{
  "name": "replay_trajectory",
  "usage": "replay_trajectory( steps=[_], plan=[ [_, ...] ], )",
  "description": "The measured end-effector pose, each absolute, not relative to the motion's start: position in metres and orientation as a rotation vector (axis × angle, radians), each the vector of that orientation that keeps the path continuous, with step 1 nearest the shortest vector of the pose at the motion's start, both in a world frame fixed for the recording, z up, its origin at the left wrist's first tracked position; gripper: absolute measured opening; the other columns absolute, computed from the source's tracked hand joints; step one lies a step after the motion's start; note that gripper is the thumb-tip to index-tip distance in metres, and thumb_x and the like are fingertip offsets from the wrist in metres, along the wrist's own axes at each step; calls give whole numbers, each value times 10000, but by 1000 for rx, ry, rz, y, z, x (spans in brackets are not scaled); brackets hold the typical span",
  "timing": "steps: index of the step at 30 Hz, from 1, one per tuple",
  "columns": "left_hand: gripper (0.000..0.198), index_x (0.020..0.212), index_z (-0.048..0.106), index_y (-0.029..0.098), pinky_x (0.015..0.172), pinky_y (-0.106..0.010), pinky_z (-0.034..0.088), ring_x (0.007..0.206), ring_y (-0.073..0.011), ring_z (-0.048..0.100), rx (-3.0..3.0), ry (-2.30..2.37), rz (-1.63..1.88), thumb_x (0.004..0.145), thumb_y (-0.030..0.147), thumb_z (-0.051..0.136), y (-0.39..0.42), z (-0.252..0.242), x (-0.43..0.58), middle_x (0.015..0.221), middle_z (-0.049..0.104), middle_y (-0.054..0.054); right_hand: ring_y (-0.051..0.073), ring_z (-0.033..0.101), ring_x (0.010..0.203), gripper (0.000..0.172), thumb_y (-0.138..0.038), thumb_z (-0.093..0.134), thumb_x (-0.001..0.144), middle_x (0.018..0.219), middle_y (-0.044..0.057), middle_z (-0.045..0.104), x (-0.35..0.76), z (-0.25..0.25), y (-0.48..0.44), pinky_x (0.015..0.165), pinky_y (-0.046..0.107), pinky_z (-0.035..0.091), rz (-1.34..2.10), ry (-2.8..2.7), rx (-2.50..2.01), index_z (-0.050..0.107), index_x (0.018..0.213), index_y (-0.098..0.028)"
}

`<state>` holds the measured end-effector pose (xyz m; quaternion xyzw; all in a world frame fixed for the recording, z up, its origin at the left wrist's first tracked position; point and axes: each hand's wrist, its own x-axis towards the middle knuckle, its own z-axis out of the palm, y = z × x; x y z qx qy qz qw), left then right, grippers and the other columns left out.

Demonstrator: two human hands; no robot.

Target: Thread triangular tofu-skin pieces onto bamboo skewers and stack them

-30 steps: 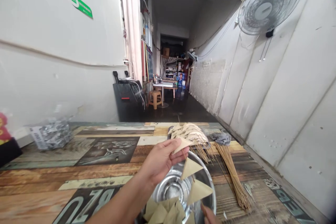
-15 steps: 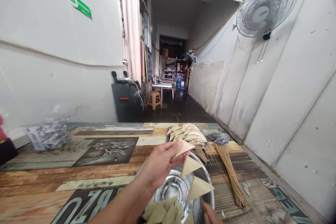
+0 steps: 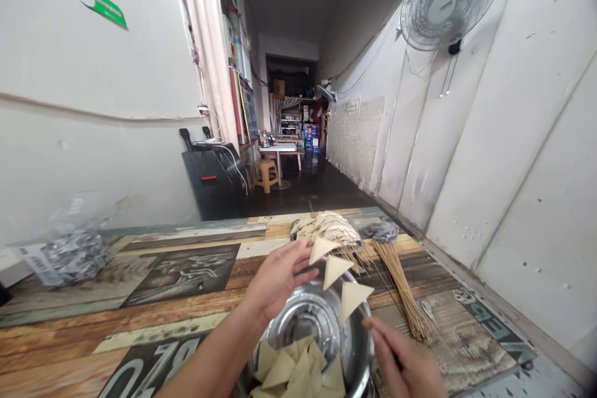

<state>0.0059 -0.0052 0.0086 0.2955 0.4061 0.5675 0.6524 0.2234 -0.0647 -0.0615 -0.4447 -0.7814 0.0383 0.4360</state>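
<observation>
My right hand [image 3: 405, 357] is closed around the lower end of a skewer that carries three flat beige triangles, perhaps bean curd: a lower triangle [image 3: 355, 298], a middle triangle [image 3: 336, 270] and a top triangle [image 3: 323, 250]. Most of the stick is hidden. My left hand [image 3: 282, 273] is beside the top triangle, fingers apart, its fingertips at that triangle's left edge; whether they touch is unclear. Below both hands stands a round metal basin [image 3: 366, 367], with a heap of loose beige triangles [image 3: 298, 367] in its near part.
Behind the basin, a tray holds stacked skewered triangles [image 3: 326, 224]. To its right lie a bundle of bare sticks [image 3: 403, 292] and a grey cloth [image 3: 383, 232]. A clear bag of silvery packets [image 3: 74, 255] sits at the left of the wood-patterned table [image 3: 196, 317].
My left hand has loosened from the top triangle and its fingers have spread. My right hand has come further into view, raising the skewer's lower end. The camera view has shifted right.
</observation>
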Motion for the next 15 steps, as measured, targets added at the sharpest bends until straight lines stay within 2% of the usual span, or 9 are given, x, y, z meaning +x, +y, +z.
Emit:
replay_trajectory(
  steps=[4,7,11,15],
  plan=[
    [399,1139,551,145,780,-305,533,943,-196,637,671,1019,1357,756,172,661,-2,9,4,1166,621,-158,160,692,782,328,-284,351,951,922,60,727,232,-16,-9,671,200,507,50,-2042,-1319,661,989,-185],
    [407,1137,551,138,756,-285,525,911,-182,634,719,1035,1324,746,146,660,-3,11,6,1169,613,-157,189,676,838,345,-251,327,950,896,72,720,219,3,48,706,233,465,-99,-2180,-1676,665,962,-182],
    [386,1142,556,142,767,-281,512,919,-169,617,780,1044,1302,768,174,643,-4,11,6,1199,590,-149,236,671,877,328,-216,380,911,878,143,712,194,0,104,717,272,460,-95,-2193,-1810,690,856,-124],
    [378,1127,571,149,781,-287,502,966,-181,600,794,1055,1285,761,199,653,-3,7,6,1225,568,-142,260,672,893,287,-186,427,877,915,180,704,175,-10,122,722,303,476,-73,-2210,-1873,694,911,-85]
  ],
)
